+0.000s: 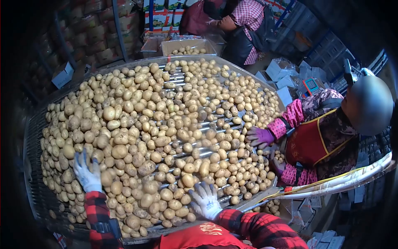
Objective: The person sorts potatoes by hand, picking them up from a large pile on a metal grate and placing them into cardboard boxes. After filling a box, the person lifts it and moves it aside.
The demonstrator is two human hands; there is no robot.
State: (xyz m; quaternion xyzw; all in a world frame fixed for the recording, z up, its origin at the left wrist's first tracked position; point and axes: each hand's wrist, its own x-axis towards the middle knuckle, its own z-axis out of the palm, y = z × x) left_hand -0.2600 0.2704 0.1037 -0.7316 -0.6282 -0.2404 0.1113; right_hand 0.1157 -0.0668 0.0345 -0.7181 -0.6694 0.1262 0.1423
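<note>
Many potatoes [120, 151] lie heaped over a wide table of metal rollers [205, 152]. My left hand [88, 172], in a white and grey glove, rests against potatoes on the left side of the heap, fingers spread and pointing away from me. Near the front edge, right of the middle, my right hand [205, 201] in a similar glove lies over potatoes and rollers with its fingers apart. Neither hand is closed round a potato. Bare rollers show in gaps between the potatoes along the middle.
On the right a co-worker in a red apron [309, 141] reaches a purple-gloved hand [260, 137] onto the potatoes. An open carton of potatoes [188, 45] stands at the far edge. Other people bend behind it. A white pipe [344, 179] runs along the right.
</note>
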